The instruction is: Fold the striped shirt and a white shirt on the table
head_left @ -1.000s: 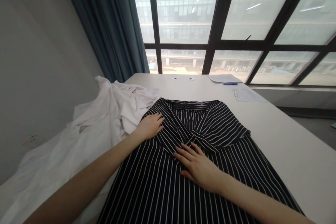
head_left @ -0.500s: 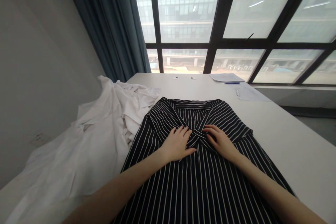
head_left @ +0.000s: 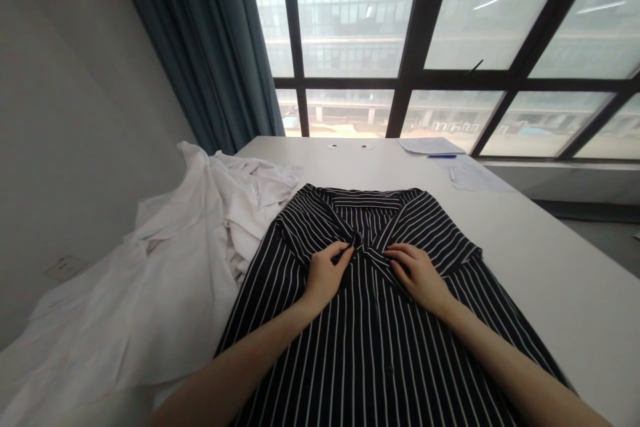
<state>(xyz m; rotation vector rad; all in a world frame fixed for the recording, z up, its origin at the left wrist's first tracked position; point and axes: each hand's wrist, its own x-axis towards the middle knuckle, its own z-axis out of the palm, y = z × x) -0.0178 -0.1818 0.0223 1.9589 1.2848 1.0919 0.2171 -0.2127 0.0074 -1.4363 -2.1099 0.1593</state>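
A black shirt with white stripes (head_left: 373, 347) lies spread on the white table, its wide collar (head_left: 420, 227) at the far side. At the collar's front, my left hand (head_left: 327, 273) pinches a twisted end of the striped tie between thumb and fingers. My right hand (head_left: 420, 277) is curled over the other tie strip (head_left: 377, 261), fingertips closed on the cloth just right of the centre. The two strips meet between my hands in a loose twist. The shirt's lower part runs out of view at the bottom.
Rumpled white cloth (head_left: 175, 267) is heaped along the left, beside the wall. Papers (head_left: 430, 145) and a blue pen (head_left: 442, 156) lie at the table's (head_left: 545, 267) far right. A blue curtain (head_left: 215, 47) and large windows stand behind.
My left hand has gone from lying spread on the cloth to pinching the tie end, drawing it slightly left and up. The crossed strips look looser. My right hand has barely moved.
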